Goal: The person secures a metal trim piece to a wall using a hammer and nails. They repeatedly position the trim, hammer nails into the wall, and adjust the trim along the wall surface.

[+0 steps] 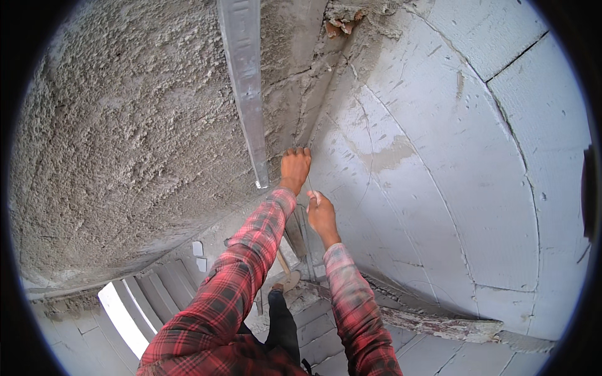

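My left hand [296, 166] is closed against the inner corner where the rough wall meets the smooth pale block wall, its knuckles turned up. Whatever sits under those fingers is hidden. Just below and to the right, my right hand [322, 214] is closed in a pinch on a thin string [310, 180], which runs up toward the left hand. A thin curved strand shows against the pale wall too; where its ends go is unclear. Left of my left hand, a long grey metal bar [243, 88] stands against the rough wall, its lower end near my wrist.
The rough mortar-coated wall [125, 113] fills the left; the pale block wall [439, 163] rises on the right. Below lie a worn wooden plank [439, 323], pale blocks [141, 307] at lower left and a wooden-handled tool [285, 266] by my foot. Broken masonry [342, 25] shows at the top.
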Action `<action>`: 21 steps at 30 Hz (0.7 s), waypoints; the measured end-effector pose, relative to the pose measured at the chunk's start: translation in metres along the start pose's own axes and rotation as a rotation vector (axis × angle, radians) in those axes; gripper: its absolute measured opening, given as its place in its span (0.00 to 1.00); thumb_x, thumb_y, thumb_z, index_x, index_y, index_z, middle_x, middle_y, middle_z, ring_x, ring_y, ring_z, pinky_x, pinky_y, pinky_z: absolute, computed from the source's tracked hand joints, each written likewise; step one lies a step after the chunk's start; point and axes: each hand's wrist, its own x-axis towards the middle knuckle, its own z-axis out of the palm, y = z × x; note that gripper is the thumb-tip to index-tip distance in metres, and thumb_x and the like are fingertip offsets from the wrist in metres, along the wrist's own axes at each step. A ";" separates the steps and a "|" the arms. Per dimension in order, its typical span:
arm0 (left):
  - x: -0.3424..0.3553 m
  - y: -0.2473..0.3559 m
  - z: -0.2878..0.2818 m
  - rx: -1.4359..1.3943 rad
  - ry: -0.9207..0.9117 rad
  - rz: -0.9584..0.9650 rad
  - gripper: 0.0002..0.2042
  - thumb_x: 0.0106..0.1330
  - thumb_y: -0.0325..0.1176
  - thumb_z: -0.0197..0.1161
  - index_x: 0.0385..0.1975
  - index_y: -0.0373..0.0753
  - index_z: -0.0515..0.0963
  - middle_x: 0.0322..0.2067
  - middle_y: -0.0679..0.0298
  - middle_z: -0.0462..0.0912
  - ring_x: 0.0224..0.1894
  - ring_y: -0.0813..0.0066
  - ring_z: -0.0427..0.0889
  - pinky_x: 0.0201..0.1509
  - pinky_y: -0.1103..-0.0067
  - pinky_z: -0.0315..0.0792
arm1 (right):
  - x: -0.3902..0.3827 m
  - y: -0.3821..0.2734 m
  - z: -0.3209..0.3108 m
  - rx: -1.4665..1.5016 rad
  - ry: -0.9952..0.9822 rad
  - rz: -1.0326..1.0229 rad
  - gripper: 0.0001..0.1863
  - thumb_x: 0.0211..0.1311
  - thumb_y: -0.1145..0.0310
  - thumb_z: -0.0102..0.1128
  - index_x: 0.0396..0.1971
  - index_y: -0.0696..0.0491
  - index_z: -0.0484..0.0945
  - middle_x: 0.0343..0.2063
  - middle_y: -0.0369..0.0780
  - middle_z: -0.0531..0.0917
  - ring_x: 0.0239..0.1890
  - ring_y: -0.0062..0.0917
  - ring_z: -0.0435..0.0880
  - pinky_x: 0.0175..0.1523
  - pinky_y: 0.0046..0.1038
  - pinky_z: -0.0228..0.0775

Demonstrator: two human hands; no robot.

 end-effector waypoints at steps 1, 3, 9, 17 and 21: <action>0.004 0.005 0.001 0.035 0.001 -0.003 0.07 0.61 0.30 0.58 0.35 0.38 0.79 0.37 0.58 0.84 0.40 0.57 0.83 0.38 0.70 0.80 | -0.006 0.000 -0.008 0.014 -0.027 0.035 0.17 0.70 0.70 0.46 0.52 0.61 0.76 0.41 0.52 0.84 0.47 0.44 0.83 0.54 0.35 0.72; 0.009 0.016 0.003 0.129 -0.075 -0.007 0.08 0.62 0.31 0.57 0.37 0.39 0.79 0.37 0.57 0.84 0.40 0.58 0.84 0.38 0.70 0.78 | -0.025 0.001 -0.022 -0.029 0.027 -0.039 0.19 0.69 0.71 0.47 0.56 0.62 0.73 0.46 0.54 0.81 0.51 0.46 0.81 0.57 0.37 0.70; 0.032 0.052 -0.001 0.444 -0.331 0.031 0.11 0.65 0.34 0.56 0.42 0.41 0.83 0.39 0.60 0.84 0.42 0.59 0.82 0.38 0.65 0.71 | -0.145 0.024 -0.062 0.038 0.157 -0.118 0.23 0.67 0.70 0.50 0.61 0.63 0.67 0.56 0.57 0.73 0.59 0.48 0.73 0.61 0.38 0.67; 0.055 0.072 0.002 0.495 -0.465 0.011 0.12 0.64 0.36 0.58 0.44 0.42 0.83 0.41 0.59 0.84 0.43 0.58 0.81 0.36 0.61 0.70 | -0.316 0.126 -0.073 -0.032 0.130 0.406 0.23 0.65 0.66 0.54 0.58 0.62 0.72 0.55 0.54 0.75 0.59 0.45 0.74 0.62 0.37 0.66; 0.049 0.068 0.019 0.539 -0.438 -0.006 0.12 0.63 0.36 0.59 0.42 0.42 0.83 0.40 0.58 0.84 0.40 0.57 0.82 0.33 0.62 0.71 | -0.381 0.189 -0.065 -0.031 0.133 0.526 0.23 0.64 0.65 0.55 0.56 0.60 0.74 0.55 0.54 0.76 0.58 0.45 0.75 0.63 0.36 0.66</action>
